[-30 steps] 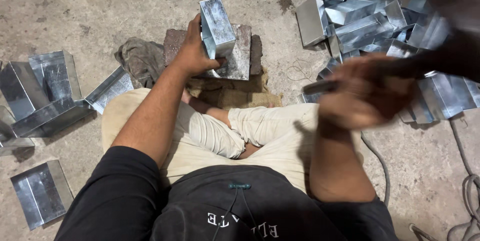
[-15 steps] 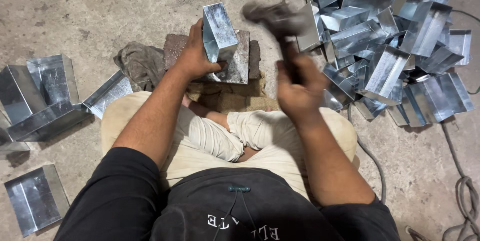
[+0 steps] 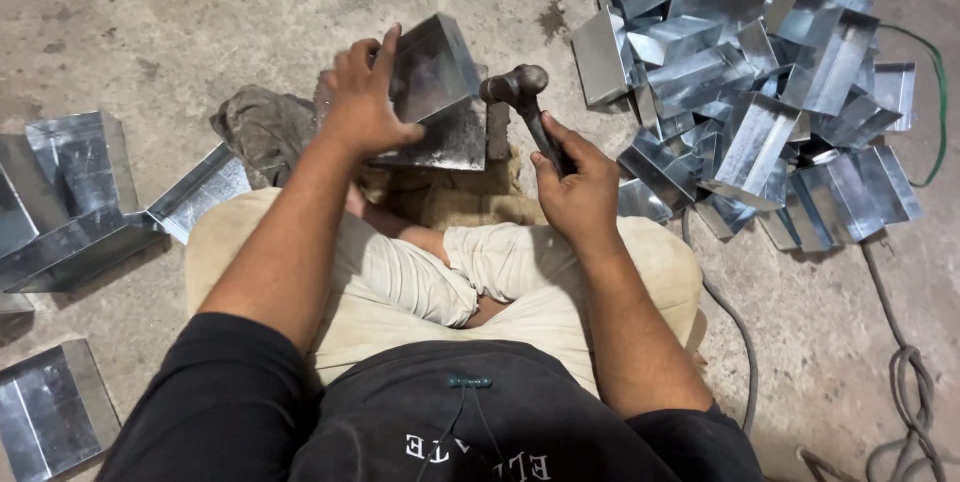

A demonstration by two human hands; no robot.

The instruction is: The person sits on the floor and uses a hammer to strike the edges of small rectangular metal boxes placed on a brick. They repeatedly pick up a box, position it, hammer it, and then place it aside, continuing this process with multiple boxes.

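Left hand (image 3: 362, 102) was clamped on one folded sheet-metal box (image 3: 432, 67), tilted on a flat metal plate (image 3: 445, 142) just beyond the knuckles. Right hand (image 3: 578, 187) was closed around the handle of one ball-peen hammer (image 3: 525, 102), its head just right of the box, contact unclear. Right of that hand: a pile of well over a dozen similar boxes (image 3: 750, 72). Left of the left hand: about four more (image 3: 80, 182), plus one rag (image 3: 262, 127).

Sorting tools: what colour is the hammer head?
Dark grey-black hammer head, best seen in the head view, held by the right hand.
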